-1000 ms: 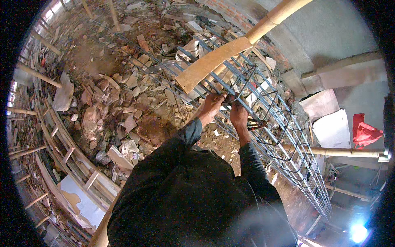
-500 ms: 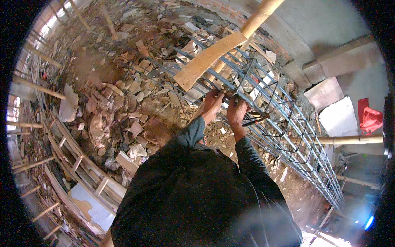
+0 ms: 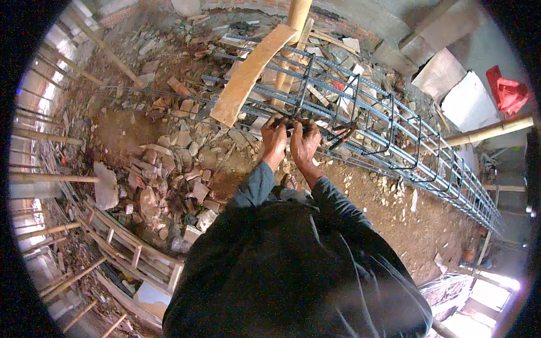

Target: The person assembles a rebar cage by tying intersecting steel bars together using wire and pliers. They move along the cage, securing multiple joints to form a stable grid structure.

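A long rebar cage (image 3: pixel 389 145) of ribbed bars and dark square stirrups runs from the upper middle to the lower right. At its near left end, my left hand (image 3: pixel 274 141) is closed, fingers pinched at a bar. My right hand (image 3: pixel 305 145) is closed close beside it, fingertips almost meeting the left ones. What the fingers hold is hidden among the bars and a stirrup (image 3: pixel 305 84). Dark-jawed pincers with an orange mark on the handle (image 3: pixel 342 137) show just right of my right hand; whether that hand holds them or they rest on the cage I cannot tell.
A curved tan board (image 3: pixel 253 73) slants across the cage's left end, near an upright bamboo pole (image 3: pixel 297 17). Broken bricks and rubble (image 3: pixel 149 197) cover the ground at left. A wooden ladder-like frame (image 3: pixel 135 253) lies lower left. A red bag (image 3: pixel 505 93) and white sheet (image 3: pixel 465 101) are at right.
The view has turned, so the cage lies flatter across it and the board stands further left. Both hands stay at the cage's near side, now drawn closer together.
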Demonstrator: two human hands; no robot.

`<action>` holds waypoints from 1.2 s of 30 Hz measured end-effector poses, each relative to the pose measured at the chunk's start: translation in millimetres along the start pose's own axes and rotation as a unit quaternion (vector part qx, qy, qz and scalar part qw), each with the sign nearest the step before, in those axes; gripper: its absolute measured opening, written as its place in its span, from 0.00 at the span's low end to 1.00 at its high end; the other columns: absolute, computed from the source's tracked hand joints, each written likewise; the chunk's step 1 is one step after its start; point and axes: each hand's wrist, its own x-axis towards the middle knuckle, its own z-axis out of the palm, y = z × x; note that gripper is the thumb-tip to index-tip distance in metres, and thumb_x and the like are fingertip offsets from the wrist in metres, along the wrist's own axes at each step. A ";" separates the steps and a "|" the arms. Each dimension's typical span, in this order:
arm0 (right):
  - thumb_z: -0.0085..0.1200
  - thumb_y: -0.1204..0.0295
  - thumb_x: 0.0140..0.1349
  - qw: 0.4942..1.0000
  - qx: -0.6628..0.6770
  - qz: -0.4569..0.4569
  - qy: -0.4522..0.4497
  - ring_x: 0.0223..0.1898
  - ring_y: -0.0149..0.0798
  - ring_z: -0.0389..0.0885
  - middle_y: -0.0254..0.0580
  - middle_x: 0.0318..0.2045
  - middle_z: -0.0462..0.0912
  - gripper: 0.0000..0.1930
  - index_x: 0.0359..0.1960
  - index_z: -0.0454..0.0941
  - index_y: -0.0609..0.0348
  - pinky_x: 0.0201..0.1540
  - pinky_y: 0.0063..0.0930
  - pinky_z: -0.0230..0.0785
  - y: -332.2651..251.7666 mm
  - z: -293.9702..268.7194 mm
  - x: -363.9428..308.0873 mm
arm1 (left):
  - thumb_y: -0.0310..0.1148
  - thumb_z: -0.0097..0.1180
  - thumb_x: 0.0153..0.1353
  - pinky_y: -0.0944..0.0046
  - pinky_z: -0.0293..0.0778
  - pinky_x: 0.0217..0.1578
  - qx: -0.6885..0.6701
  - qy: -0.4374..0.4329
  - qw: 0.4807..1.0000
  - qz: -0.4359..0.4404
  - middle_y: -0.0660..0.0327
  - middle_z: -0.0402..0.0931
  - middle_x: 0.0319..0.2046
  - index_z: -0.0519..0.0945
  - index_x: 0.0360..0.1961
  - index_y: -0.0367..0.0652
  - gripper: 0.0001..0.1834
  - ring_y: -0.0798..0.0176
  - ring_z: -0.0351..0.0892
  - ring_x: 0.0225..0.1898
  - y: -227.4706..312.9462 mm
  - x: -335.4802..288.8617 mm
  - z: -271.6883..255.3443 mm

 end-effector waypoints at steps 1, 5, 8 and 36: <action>0.56 0.70 0.67 0.999 0.043 0.026 -0.002 0.33 0.39 0.79 0.42 0.31 0.84 0.10 0.37 0.81 0.67 0.39 0.38 0.72 3.8 2.6 -0.8 | 0.33 0.57 0.68 0.59 0.76 0.42 0.007 0.006 1.000 0.005 0.59 0.84 0.40 0.84 0.44 0.40 0.10 0.61 0.80 0.40 -2.5 -3.9 0.7; 0.58 0.70 0.66 0.981 0.125 0.145 0.020 0.29 0.31 0.78 0.37 0.29 0.84 0.09 0.36 0.81 0.66 0.33 0.29 0.70 24.4 9.8 1.1 | 0.29 0.53 0.68 0.62 0.79 0.34 -0.080 0.006 0.991 -0.107 0.62 0.84 0.38 0.83 0.44 0.42 0.09 0.65 0.81 0.34 -10.0 -15.3 0.8; 0.59 0.63 0.68 0.930 0.188 0.315 0.015 0.34 0.35 0.78 0.40 0.33 0.83 0.17 0.46 0.80 0.67 0.39 0.33 0.72 34.4 12.5 6.7 | 0.27 0.53 0.69 0.68 0.75 0.27 -0.158 -0.007 0.954 -0.255 0.65 0.83 0.37 0.82 0.46 0.42 0.09 0.71 0.77 0.29 -5.7 -16.4 -10.7; 0.43 0.69 0.75 0.886 -0.383 -0.192 -0.176 0.45 0.38 0.81 0.41 0.49 0.80 0.15 0.57 0.76 0.57 0.47 0.30 0.74 -13.9 -58.7 -7.7 | 0.26 0.42 0.74 0.65 0.76 0.32 -0.360 0.160 0.915 -0.086 0.58 0.82 0.41 0.55 0.75 0.38 0.29 0.68 0.80 0.32 -3.4 -77.2 100.7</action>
